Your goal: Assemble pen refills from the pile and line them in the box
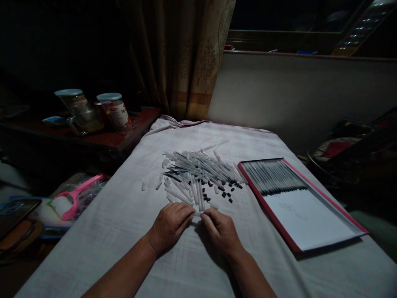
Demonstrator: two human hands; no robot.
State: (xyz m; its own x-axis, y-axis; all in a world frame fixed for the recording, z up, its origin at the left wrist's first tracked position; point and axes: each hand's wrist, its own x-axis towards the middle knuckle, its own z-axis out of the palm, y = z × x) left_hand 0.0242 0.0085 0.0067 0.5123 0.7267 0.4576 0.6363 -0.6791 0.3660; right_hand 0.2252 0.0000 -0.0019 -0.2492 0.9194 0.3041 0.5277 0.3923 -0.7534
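Note:
A heap of clear pen barrels, thin refills and small black caps (198, 176) lies on the white cloth (124, 223) in the middle. My left hand (170, 225) and my right hand (221, 229) rest just in front of the heap, knuckles up, fingers curled together. Their fingertips meet on one clear pen barrel (197, 214) held between them. To the right lies a shallow red-edged box (322, 225) with a row of finished pens (274, 178) at its far end.
A dark wooden side table (108, 138) at the left carries two lidded jars (96, 111). Below it lie a pink-handled tool (77, 196) and bags. A curtain (182, 58) and a white wall stand behind. Dark clutter sits at the right.

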